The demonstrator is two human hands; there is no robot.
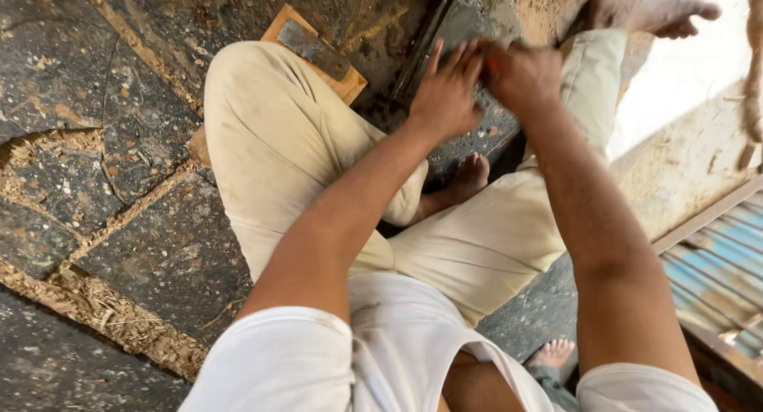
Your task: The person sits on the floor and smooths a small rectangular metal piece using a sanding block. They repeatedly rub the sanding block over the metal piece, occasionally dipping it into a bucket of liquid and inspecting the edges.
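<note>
A dark, flat stone slab [469, 19], dusty and scuffed, lies tilted on the paved floor between the seated person's legs. Its near part is hidden under both hands; only its far end shows clearly.

Soft, even daylight, brightest at the washed-out upper right. Shadows stay faint. The right hand [520, 74] blurs slightly.

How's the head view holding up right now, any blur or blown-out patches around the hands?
Head view: the right hand is smeared by motion blur, the left hand a little sharper as it lies flat on the dark slab; the top right corner is washed out to near white; the stone floor on the left is evenly lit and crisp; no hard shadows.
</note>
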